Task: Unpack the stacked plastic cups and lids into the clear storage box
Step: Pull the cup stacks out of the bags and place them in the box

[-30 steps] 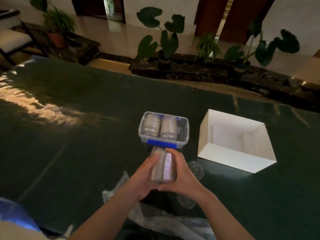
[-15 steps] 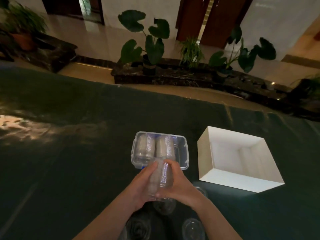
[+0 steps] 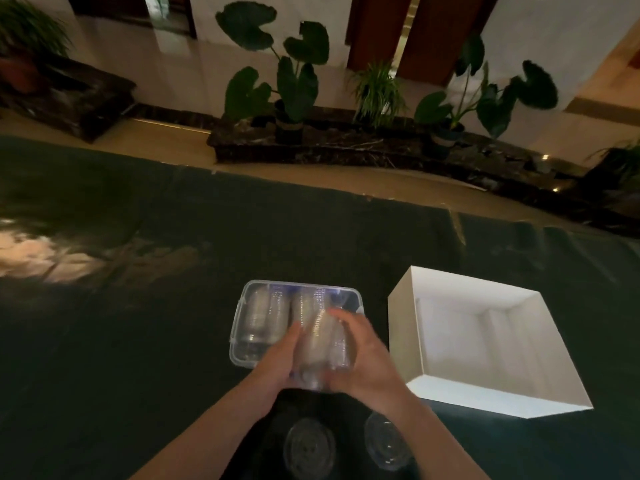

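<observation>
A clear storage box point(image 3: 242, 303) stands on the dark table in front of me. Two stacks of clear plastic cups lie side by side in it; the left stack point(image 3: 265, 315) is in plain sight. Both hands hold a third stack of clear cups point(image 3: 323, 348) over the box's near right part. My left hand point(image 3: 277, 358) grips its left side and my right hand point(image 3: 367, 358) wraps its right side. The image is blurred, so I cannot tell whether the stack touches the box's floor.
An open white cardboard box point(image 3: 498, 400) sits just right of the storage box. Two clear lids point(image 3: 308, 448) point(image 3: 386, 445) lie on the table near my forearms. The dark table cover point(image 3: 138, 341) stretches left and back. Potted plants line a ledge beyond the table.
Both hands have carried the stack of cups forward from in front of the box to over its near right part. The view has tilted down; the crumpled plastic wrap is out of frame.
</observation>
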`<state>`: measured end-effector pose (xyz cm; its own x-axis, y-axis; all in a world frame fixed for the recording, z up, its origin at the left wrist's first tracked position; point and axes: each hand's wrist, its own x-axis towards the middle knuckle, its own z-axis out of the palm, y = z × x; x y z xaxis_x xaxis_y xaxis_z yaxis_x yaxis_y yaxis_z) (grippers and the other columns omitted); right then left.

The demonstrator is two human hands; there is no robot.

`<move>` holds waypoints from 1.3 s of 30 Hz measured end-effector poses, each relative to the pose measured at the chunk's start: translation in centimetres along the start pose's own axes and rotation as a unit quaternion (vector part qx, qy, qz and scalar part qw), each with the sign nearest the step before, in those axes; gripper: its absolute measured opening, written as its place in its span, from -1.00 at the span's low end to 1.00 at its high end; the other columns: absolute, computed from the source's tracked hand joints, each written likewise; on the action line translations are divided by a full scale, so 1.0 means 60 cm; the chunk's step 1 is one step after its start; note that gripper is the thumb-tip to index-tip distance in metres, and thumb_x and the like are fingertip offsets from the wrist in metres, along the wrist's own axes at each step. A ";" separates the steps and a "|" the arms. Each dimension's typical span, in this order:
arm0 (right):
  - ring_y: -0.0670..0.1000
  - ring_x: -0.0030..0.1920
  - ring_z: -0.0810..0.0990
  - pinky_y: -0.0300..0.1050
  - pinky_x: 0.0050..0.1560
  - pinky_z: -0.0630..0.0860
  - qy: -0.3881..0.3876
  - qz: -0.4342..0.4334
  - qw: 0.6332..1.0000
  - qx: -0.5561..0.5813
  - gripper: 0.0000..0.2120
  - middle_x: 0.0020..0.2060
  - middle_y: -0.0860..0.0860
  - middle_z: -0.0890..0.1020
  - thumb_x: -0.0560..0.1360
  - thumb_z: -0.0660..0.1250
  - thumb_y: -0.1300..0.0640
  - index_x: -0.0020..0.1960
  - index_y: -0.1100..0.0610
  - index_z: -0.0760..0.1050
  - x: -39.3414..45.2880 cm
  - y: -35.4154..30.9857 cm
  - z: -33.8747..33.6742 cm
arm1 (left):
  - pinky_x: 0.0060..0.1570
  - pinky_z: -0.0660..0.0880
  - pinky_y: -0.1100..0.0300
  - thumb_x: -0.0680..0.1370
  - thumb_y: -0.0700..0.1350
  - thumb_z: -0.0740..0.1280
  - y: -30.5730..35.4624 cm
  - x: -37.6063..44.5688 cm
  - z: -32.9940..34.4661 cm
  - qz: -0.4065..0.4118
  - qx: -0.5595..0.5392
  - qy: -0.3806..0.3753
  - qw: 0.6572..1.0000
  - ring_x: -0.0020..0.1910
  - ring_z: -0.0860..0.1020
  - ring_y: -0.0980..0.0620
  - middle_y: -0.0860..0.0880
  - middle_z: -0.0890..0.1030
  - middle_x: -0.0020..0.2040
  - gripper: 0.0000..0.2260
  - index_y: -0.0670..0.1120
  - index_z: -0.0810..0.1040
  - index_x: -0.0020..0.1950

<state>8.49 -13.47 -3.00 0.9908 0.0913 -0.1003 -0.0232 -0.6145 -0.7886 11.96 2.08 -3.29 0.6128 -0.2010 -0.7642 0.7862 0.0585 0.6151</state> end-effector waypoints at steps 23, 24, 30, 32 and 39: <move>-0.05 0.33 0.41 -0.01 0.28 0.52 -0.166 0.077 0.970 0.158 -0.11 0.28 -0.22 0.42 0.23 0.61 0.18 0.35 -0.36 0.26 0.024 0.087 -0.045 | 0.46 -0.09 -0.25 0.37 -0.02 0.51 -0.005 0.166 -0.063 0.474 0.795 0.013 0.379 0.55 0.09 -0.09 0.00 0.18 0.55 -0.33 0.14 0.34 0.44; -0.03 0.33 0.42 0.03 0.28 0.52 -0.187 0.085 0.966 0.158 -0.10 0.28 -0.22 0.42 0.23 0.62 0.16 0.36 -0.36 0.25 0.020 0.088 -0.042 | 0.46 -0.10 -0.23 0.39 0.00 0.50 -0.005 0.166 -0.063 0.472 0.790 0.019 0.392 0.55 0.09 -0.09 0.01 0.16 0.56 -0.35 0.14 0.34 0.43; -0.05 0.34 0.40 0.10 0.32 0.49 -0.248 0.104 0.951 0.153 -0.10 0.28 -0.26 0.42 0.24 0.62 0.14 0.37 -0.37 0.25 0.023 0.082 -0.029 | 0.41 0.21 -0.20 0.36 0.03 0.50 -0.011 0.160 -0.070 0.463 0.756 0.039 0.461 0.44 0.29 -0.10 -0.02 0.29 0.46 -0.29 0.28 0.24 0.41; -0.02 0.35 0.40 0.10 0.32 0.49 -0.255 0.103 0.946 0.171 -0.13 0.28 -0.23 0.43 0.24 0.62 0.17 0.35 -0.36 0.28 0.033 0.073 -0.024 | 0.32 0.33 -0.14 0.31 0.07 0.53 -0.015 0.156 -0.074 0.467 0.735 0.061 0.488 0.31 0.43 -0.10 -0.05 0.40 0.33 -0.33 0.24 0.29 0.34; 0.00 0.32 0.41 0.02 0.30 0.51 -0.253 0.123 0.932 0.230 -0.17 0.29 -0.17 0.43 0.29 0.58 0.26 0.34 -0.34 0.32 0.047 0.066 -0.021 | 0.28 0.38 -0.05 0.48 0.08 0.39 -0.018 0.148 -0.080 0.426 0.721 0.087 0.539 0.17 0.55 -0.02 0.00 0.60 0.18 -0.59 0.11 0.41 0.30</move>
<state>11.34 -16.66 -5.65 0.7606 0.4216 -0.4936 -0.4108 -0.2762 -0.8689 16.94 4.92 -11.69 0.7999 -0.6000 -0.0136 -0.5893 -0.7894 0.1719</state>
